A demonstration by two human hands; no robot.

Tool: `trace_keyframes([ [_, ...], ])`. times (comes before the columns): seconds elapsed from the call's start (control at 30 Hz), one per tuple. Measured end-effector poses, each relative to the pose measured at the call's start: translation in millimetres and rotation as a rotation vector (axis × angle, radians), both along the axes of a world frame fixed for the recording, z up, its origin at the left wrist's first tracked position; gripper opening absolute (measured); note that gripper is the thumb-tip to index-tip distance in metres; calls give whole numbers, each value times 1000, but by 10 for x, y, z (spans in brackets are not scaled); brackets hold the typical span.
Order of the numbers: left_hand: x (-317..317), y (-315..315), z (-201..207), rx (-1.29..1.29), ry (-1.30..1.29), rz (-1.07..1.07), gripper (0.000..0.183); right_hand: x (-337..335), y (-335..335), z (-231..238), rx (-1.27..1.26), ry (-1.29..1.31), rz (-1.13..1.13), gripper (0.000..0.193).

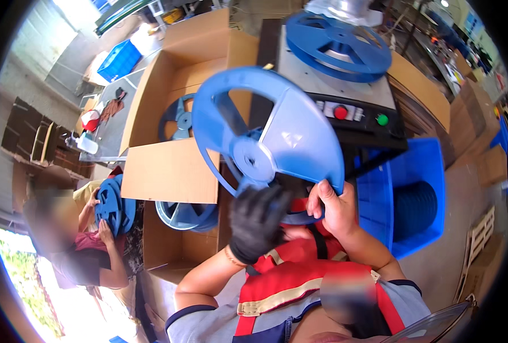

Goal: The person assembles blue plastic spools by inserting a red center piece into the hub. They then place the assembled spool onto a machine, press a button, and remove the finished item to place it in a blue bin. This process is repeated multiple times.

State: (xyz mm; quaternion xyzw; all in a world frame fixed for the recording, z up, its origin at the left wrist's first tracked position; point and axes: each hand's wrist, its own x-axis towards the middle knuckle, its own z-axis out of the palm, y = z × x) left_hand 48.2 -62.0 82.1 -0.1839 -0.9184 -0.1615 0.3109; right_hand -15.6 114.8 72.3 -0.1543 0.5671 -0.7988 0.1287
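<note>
A large blue plastic reel (251, 160) with a round hub and wide cut-outs is tilted up in front of my chest. My right hand (333, 208), bare, grips its lower right rim, thumb on the near side. My left hand (260, 223), in a black glove, is at the reel's lower edge below the hub. Its fingers are smeared by motion, so I cannot tell whether they hold the rim. Beyond, another pair of blue reel flanges (340, 46) lies on a machine (357, 103) with a red and a green button.
An open cardboard box (168, 171) with blue reels stands left of me. At the right is a blue crate (374, 206) holding a stack of dark round parts (415, 208). On the far left, a co-worker (94, 251) holds blue reels (115, 204).
</note>
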Motion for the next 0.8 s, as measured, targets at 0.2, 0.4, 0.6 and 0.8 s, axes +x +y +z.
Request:
trace_keyframes([
  [0.2, -186, 333, -339, 600, -394, 54, 117, 548, 578, 222, 125, 21, 111, 41],
  [0.4, -268, 719, -947, 1230, -572, -312, 112, 657, 778, 245, 152, 5, 84, 54],
  [0.6, -68, 435, -931, 914, -345, -126, 109, 539, 1159, 251, 350, -43, -71, 41],
  [0.8, 323, -276, -9, 1515, -481, -209, 56, -75, 2158, 431, 350, 117, 7, 44],
])
